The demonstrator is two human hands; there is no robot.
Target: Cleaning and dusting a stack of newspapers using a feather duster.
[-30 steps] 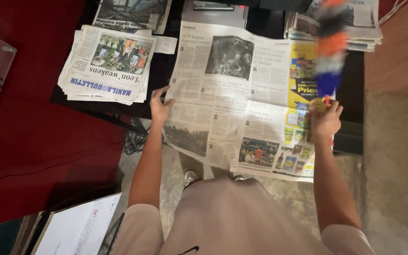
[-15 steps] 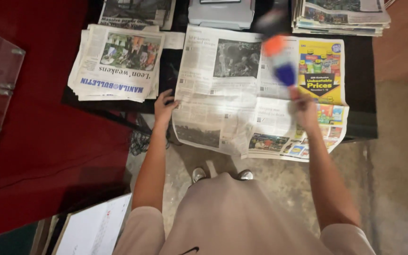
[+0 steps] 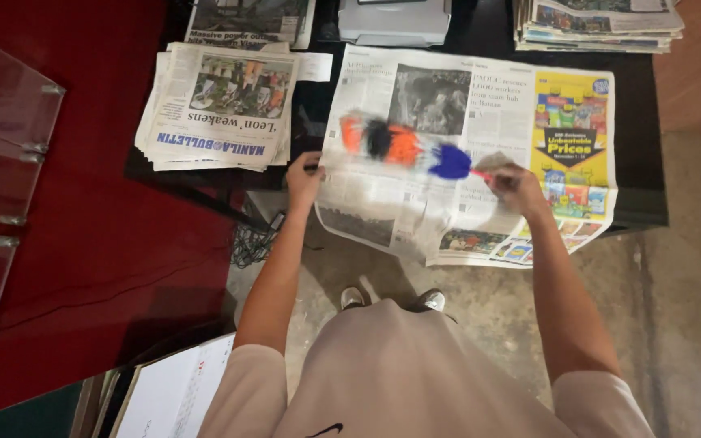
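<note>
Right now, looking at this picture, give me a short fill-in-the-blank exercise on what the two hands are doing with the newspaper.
1. The right hand grips a feather ____ with orange, black and blue tufts.
2. The left hand presses on the ____ edge of the open newspaper.
3. The folded newspaper lies to the ____ of the open one.
4. The open newspaper's near edge hangs over the black ____.

Missing words: duster; left; left; table
</note>
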